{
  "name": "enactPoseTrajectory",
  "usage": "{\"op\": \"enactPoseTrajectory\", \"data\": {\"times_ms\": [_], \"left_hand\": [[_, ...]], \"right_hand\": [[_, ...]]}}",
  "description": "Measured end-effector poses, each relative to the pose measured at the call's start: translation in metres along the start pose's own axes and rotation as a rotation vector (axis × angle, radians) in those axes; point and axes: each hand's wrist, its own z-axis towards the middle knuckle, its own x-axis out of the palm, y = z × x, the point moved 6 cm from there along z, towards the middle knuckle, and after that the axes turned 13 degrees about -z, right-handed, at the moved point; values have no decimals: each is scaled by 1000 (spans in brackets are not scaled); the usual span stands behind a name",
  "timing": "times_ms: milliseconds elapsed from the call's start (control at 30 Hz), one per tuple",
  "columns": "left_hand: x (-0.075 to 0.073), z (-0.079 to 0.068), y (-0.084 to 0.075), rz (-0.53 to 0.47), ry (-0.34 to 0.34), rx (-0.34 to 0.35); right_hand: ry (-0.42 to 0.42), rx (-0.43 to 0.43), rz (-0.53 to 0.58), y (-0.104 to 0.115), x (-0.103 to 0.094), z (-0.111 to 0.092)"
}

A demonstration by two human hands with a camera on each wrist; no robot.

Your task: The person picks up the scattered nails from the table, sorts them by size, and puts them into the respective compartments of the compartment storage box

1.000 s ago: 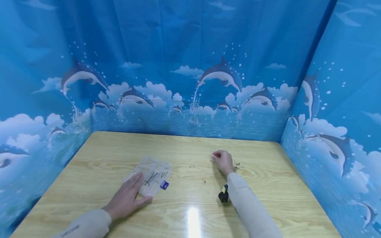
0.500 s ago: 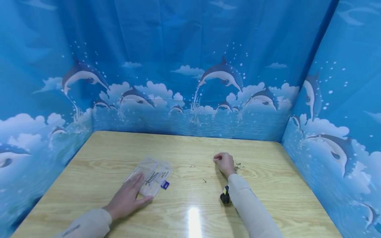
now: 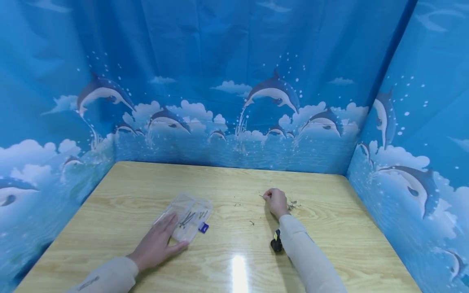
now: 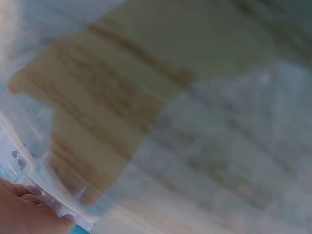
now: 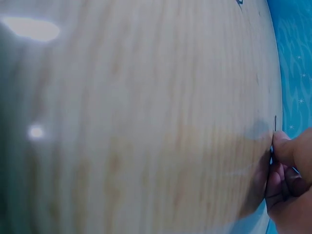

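Lying flat, the left hand (image 3: 158, 244) is pressed on a clear plastic box (image 3: 187, 217); a thin metal pin (image 3: 263, 196) is pinched by the right hand (image 3: 276, 202), well apart.

The person wears a soft, cream top with long sleeves that reach the wrists. The left hand (image 3: 158, 243) and right hand (image 3: 276, 202) are bare. A small black camera (image 3: 275, 243) with a yellow spot sits under the right wrist.

A clear plastic case (image 3: 188, 215) lies flat and open — thin metal pins inside, a small blue tag at its near corner. A thin metal pin (image 3: 263, 196) sits pinched, well right of the case.
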Motion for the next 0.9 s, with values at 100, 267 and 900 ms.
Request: {"op": "enactPoseTrajectory", "data": {"times_ms": [100, 267, 900], "left_hand": [[1, 1, 0, -3, 3, -2], [1, 1, 0, -7, 8, -9], [-1, 1, -1, -7, 7, -8]], "right_hand": [[9, -1, -4, -1, 1, 0], [16, -16, -7, -3, 2, 1], [44, -75, 39, 19, 1, -6]]}}
